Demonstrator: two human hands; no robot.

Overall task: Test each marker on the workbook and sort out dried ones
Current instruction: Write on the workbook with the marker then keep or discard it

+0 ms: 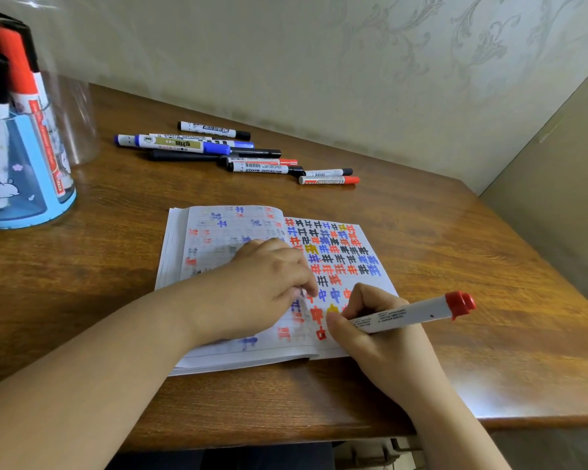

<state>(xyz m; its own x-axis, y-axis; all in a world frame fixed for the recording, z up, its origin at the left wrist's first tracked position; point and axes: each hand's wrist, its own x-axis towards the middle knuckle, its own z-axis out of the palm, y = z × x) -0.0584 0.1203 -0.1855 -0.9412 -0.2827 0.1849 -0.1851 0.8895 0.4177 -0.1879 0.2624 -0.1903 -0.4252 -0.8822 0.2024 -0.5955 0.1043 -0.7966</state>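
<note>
An open workbook (224, 232) lies on the wooden desk, its right page filled with red, blue, black and yellow marks. My right hand (377, 337) grips a white marker with a red end (418, 312), its tip down on the lower part of the right page beside fresh red marks. My left hand (269, 283) rests on the workbook near the spine with fingers curled downward, holding the pages flat. Whether it pinches anything is unclear.
Several markers (231, 152) with black, blue and red caps lie in a loose pile at the back of the desk (455, 232). A blue cartoon pen holder (24, 171) with three upright markers stands at far left. Walls close in behind and on the right.
</note>
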